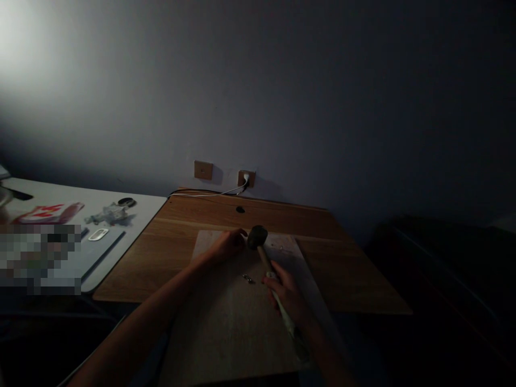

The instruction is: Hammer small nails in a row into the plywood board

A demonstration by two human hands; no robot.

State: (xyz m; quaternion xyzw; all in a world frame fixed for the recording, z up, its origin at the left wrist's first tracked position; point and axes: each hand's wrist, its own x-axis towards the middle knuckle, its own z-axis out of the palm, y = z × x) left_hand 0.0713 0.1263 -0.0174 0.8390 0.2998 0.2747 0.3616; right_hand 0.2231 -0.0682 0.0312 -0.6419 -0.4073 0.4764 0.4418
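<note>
My right hand (285, 290) is wrapped around the handle of a mallet (257, 237). The mallet has a thick dark head and a light wooden handle, with its lower grip in shadow. Close to the left of the head, my left hand (229, 245) rests low over a pale board (234, 328), fingers curled together. Whatever those fingers pinch, if anything, is hidden in the gloom. Between my forearms, small shiny metal pieces (247, 278) lie on the board. More tiny bits (278, 246) show beyond the mallet, too dim to name.
Beneath the board is a wooden desk (161, 252) against the wall. Cables run along its back edge to a wall socket (246, 178). On the left, a white table (153, 207) holds a red-and-white packet (50, 212), crumpled plastic (108, 214) and a grey panel (97, 250).
</note>
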